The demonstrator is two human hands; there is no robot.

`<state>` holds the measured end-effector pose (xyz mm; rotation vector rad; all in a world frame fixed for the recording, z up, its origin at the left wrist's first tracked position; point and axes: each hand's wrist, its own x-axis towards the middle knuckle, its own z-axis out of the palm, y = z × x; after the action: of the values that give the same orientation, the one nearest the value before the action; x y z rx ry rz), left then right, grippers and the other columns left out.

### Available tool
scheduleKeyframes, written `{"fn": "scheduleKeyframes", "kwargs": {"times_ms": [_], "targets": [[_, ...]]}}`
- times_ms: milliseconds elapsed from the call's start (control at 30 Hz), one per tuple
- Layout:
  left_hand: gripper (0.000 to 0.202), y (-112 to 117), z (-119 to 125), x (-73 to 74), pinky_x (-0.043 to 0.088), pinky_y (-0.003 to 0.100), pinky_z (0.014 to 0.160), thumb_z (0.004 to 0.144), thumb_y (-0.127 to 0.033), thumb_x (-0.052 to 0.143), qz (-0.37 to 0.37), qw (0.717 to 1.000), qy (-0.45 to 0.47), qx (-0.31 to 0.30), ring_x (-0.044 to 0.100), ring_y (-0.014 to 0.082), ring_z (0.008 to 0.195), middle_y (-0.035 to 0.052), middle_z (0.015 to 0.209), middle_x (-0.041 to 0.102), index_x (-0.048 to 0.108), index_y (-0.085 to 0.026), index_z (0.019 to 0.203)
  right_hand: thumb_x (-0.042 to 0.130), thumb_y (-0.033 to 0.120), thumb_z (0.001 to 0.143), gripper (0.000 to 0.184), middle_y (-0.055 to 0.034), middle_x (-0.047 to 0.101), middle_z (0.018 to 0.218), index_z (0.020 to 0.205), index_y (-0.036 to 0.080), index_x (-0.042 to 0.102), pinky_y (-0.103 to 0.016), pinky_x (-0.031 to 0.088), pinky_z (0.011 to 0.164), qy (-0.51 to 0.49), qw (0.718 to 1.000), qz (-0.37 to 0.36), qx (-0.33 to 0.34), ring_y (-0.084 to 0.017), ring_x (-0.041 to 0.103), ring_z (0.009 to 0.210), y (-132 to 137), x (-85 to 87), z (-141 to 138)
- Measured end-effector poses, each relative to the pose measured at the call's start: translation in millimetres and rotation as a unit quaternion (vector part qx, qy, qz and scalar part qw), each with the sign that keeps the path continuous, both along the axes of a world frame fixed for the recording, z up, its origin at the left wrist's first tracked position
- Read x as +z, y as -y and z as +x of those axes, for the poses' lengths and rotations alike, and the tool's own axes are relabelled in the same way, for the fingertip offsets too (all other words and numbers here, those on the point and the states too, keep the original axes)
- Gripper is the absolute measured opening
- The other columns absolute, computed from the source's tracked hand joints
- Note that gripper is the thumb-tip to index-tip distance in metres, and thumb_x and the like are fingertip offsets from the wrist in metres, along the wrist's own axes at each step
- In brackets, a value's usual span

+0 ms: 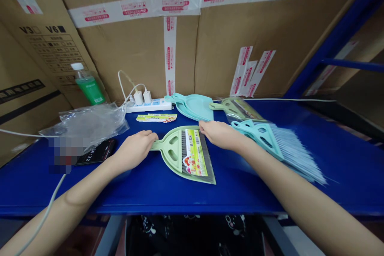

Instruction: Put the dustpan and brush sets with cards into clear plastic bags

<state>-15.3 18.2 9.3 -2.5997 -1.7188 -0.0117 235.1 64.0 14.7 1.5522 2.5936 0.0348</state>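
A light green dustpan [168, 164] lies on the blue table with a green hand brush [210, 156] nested in it. A yellow and white printed label card [195, 152] rests across the brush's grey bristles. My left hand [135, 150] is closed around the handle end at the left. At the far right corner of the pan, my right hand [220, 134] pinches the edge; its fingertips are partly hidden. Behind it sit stacked turquoise dustpans [196, 106]. Turquoise brushes [261, 136] with pale bristles lie under and beside my right forearm.
A bagged green dustpan set [240, 108] lies at the back. Several label cards [157, 117] lie before a white power strip [153, 105] with chargers. To the left are clear plastic bags [90, 124], a phone [99, 153] and a green bottle [90, 86]. Cardboard boxes [126, 48] stand behind.
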Motion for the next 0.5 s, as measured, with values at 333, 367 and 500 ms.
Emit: {"fn": "scheduleKeyframes", "kwargs": {"times_ms": [333, 367, 500], "targets": [[0.034, 0.3, -0.1, 0.2, 0.050, 0.036, 0.080, 0.091, -0.021, 0.024, -0.002, 1.000, 0.000, 0.002, 0.060, 0.0226, 0.092, 0.0067, 0.096, 0.062, 0.057, -0.020, 0.094, 0.033, 0.007, 0.086, 0.025, -0.0120, 0.067, 0.085, 0.098, 0.015, 0.054, -0.028, 0.027, 0.052, 0.005, 1.000, 0.000, -0.006, -0.022, 0.063, 0.076, 1.3, 2.0, 0.5], [0.033, 0.2, -0.1, 0.0, 0.050, 0.036, 0.080, 0.091, -0.021, 0.024, -0.002, 1.000, -0.002, 0.002, 0.060, 0.0225, 0.092, 0.0066, 0.096, 0.062, 0.057, -0.020, 0.094, 0.033, 0.007, 0.086, 0.025, -0.0116, 0.067, 0.085, 0.097, 0.016, 0.054, -0.028, 0.027, 0.052, 0.003, 1.000, -0.001, -0.006, -0.022, 0.063, 0.075, 0.7, 1.6, 0.3], [0.033, -0.2, 0.0, -0.4, 0.049, 0.037, 0.081, 0.091, -0.020, 0.025, -0.003, 1.000, -0.005, 0.004, 0.060, 0.0235, 0.095, 0.0072, 0.098, 0.062, 0.057, -0.020, 0.096, 0.034, 0.008, 0.087, 0.024, -0.0119, 0.067, 0.086, 0.097, 0.016, 0.055, -0.028, 0.028, 0.053, -0.010, 1.000, -0.002, 0.001, -0.022, 0.063, 0.076, -0.5, -0.2, -1.1]]}}
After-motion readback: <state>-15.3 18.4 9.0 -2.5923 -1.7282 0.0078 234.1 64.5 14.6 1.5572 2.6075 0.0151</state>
